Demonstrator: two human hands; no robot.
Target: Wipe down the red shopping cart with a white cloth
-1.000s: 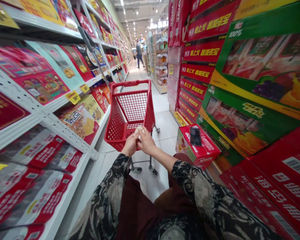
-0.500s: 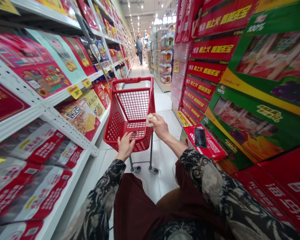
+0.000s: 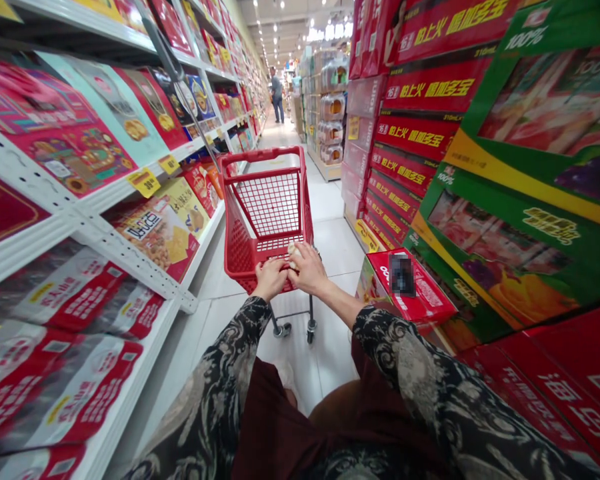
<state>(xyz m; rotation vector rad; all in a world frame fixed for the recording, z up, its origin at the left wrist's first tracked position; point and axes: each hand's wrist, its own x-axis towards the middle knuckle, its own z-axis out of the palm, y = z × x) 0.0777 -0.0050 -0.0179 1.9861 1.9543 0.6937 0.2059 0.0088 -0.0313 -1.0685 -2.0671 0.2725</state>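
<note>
Both my hands are together over the near edge of a red plastic shopping cart, whose basket looks bare inside. My right hand is closed around a small crumpled white thing, perhaps a tissue; part of it sticks out above the fingers. Close beside it, my left hand has curled fingers whose tips meet the right hand. Whether the left fingers grip the cart's rim or the white thing is hidden. Below the basket, the cart's grey legs and wheels stand on the pale tiled floor.
White shelves with packaged foods line the left side. Stacked red drink cartons and green juice boxes rise on the right. A red box juts out near my right arm. Far down the aisle stands a person.
My left hand has moved right, from spread fingers to curled ones beside my right hand. My right hand has come down and slightly left with the white thing. The cart has turned a little.
</note>
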